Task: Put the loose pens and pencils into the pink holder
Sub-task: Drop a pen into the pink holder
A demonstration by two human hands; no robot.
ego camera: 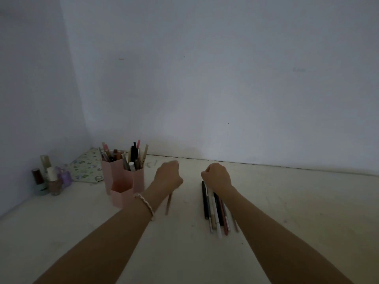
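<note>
Left hand [168,174] and right hand [217,174] hovered side by side over the middle of the pale tabletop [297,201]. The forearms stretched in from its near edge, with a braided bracelet [146,204] on the left wrist.

Nearest lay the loose pens and pencils [215,210], a tight row running near to far, just right of centre. Their far ends disappeared beneath the right hand. That hand was curled into a fist over them, though whether it pinched any of them could not be told. The left hand's fingers were curled round a thin pencil [168,202], whose free end slanted down toward the near edge, apart from the row.

Just left of that hand, toward the far left corner, stood the pink holder [123,179], made of joined hexagonal cups. A low cup sat in front, and the taller ones behind bristled with pens. Farther left, by the left edge, stood a cluster of nail polish bottles [51,179]. A patterned sheet [86,169] lay in the far left corner against the wall [225,78].
</note>
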